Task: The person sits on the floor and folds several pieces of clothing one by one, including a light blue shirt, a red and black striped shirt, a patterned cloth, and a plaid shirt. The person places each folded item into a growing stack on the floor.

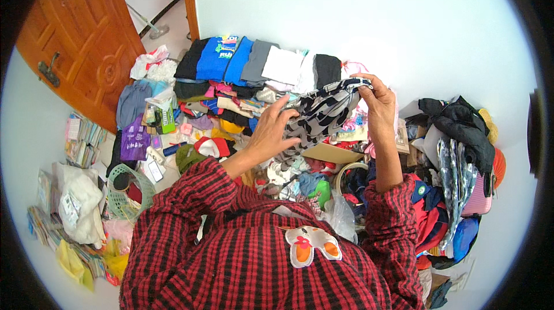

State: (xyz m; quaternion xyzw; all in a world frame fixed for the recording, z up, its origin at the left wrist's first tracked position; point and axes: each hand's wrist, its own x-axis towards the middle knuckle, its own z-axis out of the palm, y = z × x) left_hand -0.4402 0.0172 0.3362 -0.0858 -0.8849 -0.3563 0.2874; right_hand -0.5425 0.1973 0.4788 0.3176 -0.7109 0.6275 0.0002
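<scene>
A black-and-grey patterned cloth garment [320, 115] hangs in front of me, its upper right end pinched between the thumb and fingers of my right hand [377, 98]. My left hand [272, 130] is beside the garment's left side with its fingers spread; whether a fingertip touches the cloth is unclear. Beyond the garment, a row of folded clothes [283, 65] in black, blue, grey and white runs along the wall. Lower layers of mixed folded clothes [229, 104] lie in front of that row. Loose garments [309, 180] are heaped below my hands, partly hidden by my arms.
A green plastic basket [149, 193] stands at left, near a purple bag [135, 139] and a phone [155, 170]. Stacked books [82, 141] lie by the wooden door [82, 37]. At right, dark clothes [458, 124] are piled over a pink suitcase [478, 197]. A round container [339, 180] holds clothing.
</scene>
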